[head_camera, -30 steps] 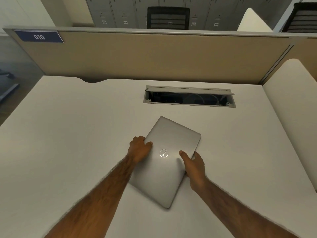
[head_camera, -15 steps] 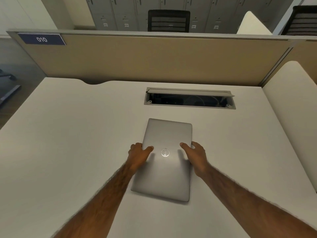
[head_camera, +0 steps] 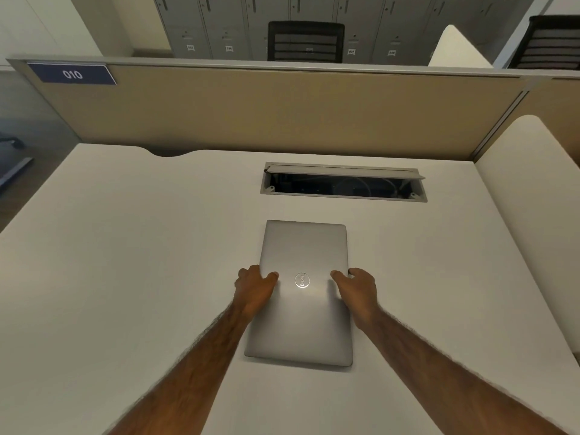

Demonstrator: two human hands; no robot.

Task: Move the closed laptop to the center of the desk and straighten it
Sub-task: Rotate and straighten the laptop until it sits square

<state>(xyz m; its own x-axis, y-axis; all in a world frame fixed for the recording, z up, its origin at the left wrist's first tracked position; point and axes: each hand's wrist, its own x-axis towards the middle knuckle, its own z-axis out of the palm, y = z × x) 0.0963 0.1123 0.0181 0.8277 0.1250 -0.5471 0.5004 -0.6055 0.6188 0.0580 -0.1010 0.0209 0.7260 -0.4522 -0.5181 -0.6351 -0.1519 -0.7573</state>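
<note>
A closed silver laptop (head_camera: 303, 255) lies flat on the white desk (head_camera: 125, 277), its short side toward me and its edges nearly square with the desk. A round logo shows in the middle of the lid. My left hand (head_camera: 255, 291) grips the laptop's left edge, thumb on the lid. My right hand (head_camera: 357, 293) grips the right edge the same way. The fingers under both edges are hidden.
An open cable tray (head_camera: 343, 183) is sunk into the desk just beyond the laptop. A tan partition (head_camera: 282, 114) with a blue "010" sign (head_camera: 72, 74) closes the far side. A white side panel (head_camera: 533, 215) borders the right. Chairs and lockers stand behind.
The laptop has turned counter-clockwise from a slant to nearly straight. Both hands kept hold of its side edges and turned with it.
</note>
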